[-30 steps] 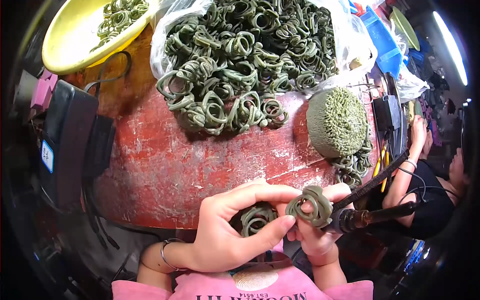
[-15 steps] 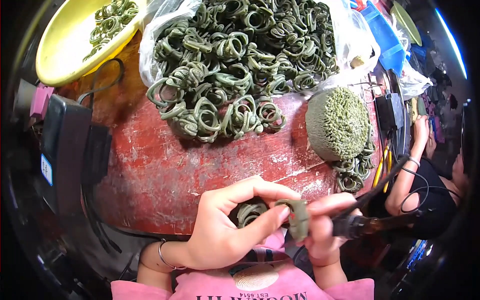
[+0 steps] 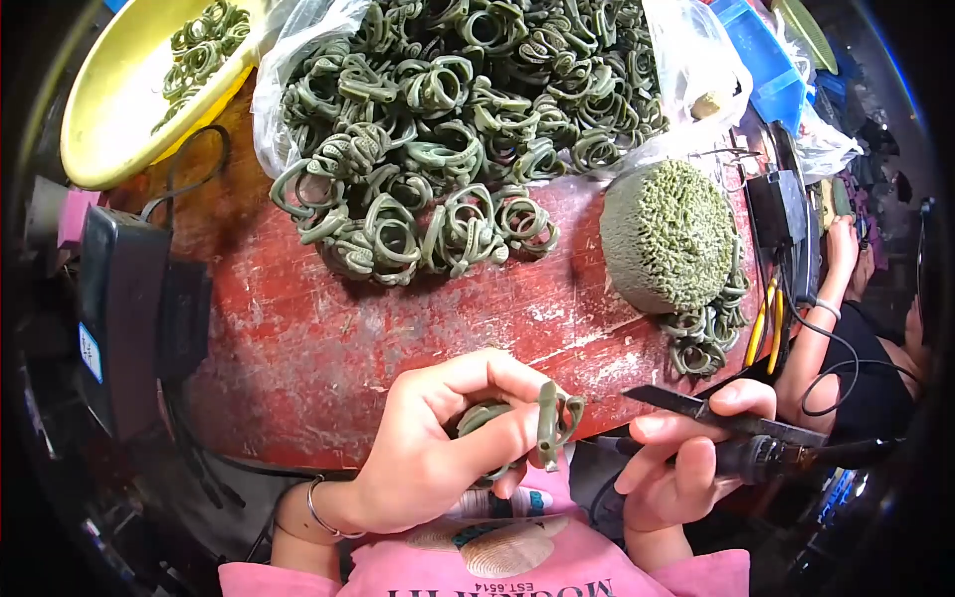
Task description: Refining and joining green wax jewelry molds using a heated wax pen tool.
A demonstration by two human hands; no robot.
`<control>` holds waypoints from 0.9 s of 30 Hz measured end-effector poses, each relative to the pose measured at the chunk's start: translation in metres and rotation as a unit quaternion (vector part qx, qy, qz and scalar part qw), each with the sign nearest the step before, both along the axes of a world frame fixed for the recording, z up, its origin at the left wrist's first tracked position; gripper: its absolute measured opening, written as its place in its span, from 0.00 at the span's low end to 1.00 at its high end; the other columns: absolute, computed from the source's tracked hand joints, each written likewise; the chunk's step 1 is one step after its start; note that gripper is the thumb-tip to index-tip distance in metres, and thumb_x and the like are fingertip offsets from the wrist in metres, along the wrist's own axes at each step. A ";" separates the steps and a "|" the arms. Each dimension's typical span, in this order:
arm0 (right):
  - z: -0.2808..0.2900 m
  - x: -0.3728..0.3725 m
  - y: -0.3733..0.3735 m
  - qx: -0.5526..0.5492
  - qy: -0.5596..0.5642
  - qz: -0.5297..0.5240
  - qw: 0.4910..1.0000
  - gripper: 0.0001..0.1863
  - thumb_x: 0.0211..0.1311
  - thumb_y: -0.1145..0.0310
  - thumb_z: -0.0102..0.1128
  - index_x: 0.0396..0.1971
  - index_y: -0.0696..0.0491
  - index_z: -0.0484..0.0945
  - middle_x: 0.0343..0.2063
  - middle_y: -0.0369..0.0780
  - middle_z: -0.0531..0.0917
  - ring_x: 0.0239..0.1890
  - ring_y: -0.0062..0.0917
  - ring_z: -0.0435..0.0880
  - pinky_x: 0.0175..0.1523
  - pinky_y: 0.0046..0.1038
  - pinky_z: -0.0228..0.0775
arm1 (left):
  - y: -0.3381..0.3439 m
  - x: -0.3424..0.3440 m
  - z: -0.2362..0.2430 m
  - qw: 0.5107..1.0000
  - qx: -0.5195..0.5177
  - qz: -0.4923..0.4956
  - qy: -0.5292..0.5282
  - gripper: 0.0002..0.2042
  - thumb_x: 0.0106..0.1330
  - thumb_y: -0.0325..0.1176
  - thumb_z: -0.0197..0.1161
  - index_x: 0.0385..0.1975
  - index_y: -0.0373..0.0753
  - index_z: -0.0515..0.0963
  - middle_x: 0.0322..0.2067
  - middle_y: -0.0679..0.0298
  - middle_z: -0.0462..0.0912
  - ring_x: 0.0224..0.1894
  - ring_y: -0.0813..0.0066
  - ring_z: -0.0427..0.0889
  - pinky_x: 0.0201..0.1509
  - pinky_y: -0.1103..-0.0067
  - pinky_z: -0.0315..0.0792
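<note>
My left hand pinches a dull green ring between thumb and fingers, above my lap at the table's near edge. More green rings are tucked in its curled palm, partly hidden. To the right, my right hand grips a dark flat knife blade, its angled tip pointing left toward the ring without touching it. A black cylindrical tool also lies in that hand, running off to the right. Beyond both hands, a large heap of similar rings spills from a clear plastic bag.
On the red worn table, a rough round green block sits at right with several rings beside it. Yellow-handled pliers lie farther right. A yellow basin is at far left, above a black box. Another person's arm shows at right.
My right hand has drawn away to the right from the ring, and the blade now shows clearly. The ring in my left hand has turned and moved slightly left.
</note>
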State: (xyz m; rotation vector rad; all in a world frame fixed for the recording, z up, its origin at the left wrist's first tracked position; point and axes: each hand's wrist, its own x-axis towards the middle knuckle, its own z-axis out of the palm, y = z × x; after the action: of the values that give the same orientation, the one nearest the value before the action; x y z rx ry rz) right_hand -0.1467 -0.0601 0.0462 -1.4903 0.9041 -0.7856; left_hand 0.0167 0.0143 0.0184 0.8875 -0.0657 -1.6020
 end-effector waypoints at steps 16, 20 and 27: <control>-0.011 -0.005 0.001 -0.103 -0.058 -0.035 0.992 0.18 0.60 0.59 0.46 0.27 0.58 0.53 0.10 0.47 0.76 0.04 0.18 0.70 0.08 0.12 0.59 | -0.004 -0.008 0.008 0.893 -0.139 -0.011 -0.428 0.08 0.47 0.22 0.58 0.28 0.31 0.78 0.22 0.60 0.75 0.23 0.78 0.73 0.27 0.86 0.66; -0.006 0.003 0.004 -0.126 -0.011 -0.035 0.991 0.18 0.61 0.56 0.43 0.27 0.56 0.54 0.09 0.44 0.76 0.03 0.16 0.67 0.08 0.11 0.56 | -0.002 -0.013 0.011 0.861 -0.153 0.005 -0.485 0.13 0.40 0.15 0.53 0.27 0.31 0.79 0.21 0.62 0.72 0.24 0.76 0.73 0.27 0.84 0.67; -0.002 0.011 0.016 -0.098 0.042 -0.102 0.989 0.20 0.59 0.49 0.39 0.28 0.53 0.55 0.06 0.37 0.74 0.02 0.14 0.61 0.10 0.11 0.51 | -0.002 -0.016 0.013 0.843 -0.165 0.019 -0.511 0.15 0.37 0.13 0.52 0.27 0.32 0.79 0.19 0.64 0.70 0.23 0.77 0.72 0.26 0.85 0.67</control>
State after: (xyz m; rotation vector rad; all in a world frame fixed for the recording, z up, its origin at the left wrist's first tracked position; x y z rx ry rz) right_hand -0.1354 -0.0442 0.0441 -1.6295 1.0809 -0.9901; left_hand 0.0004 0.0119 0.0310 1.3552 -1.0359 -0.8712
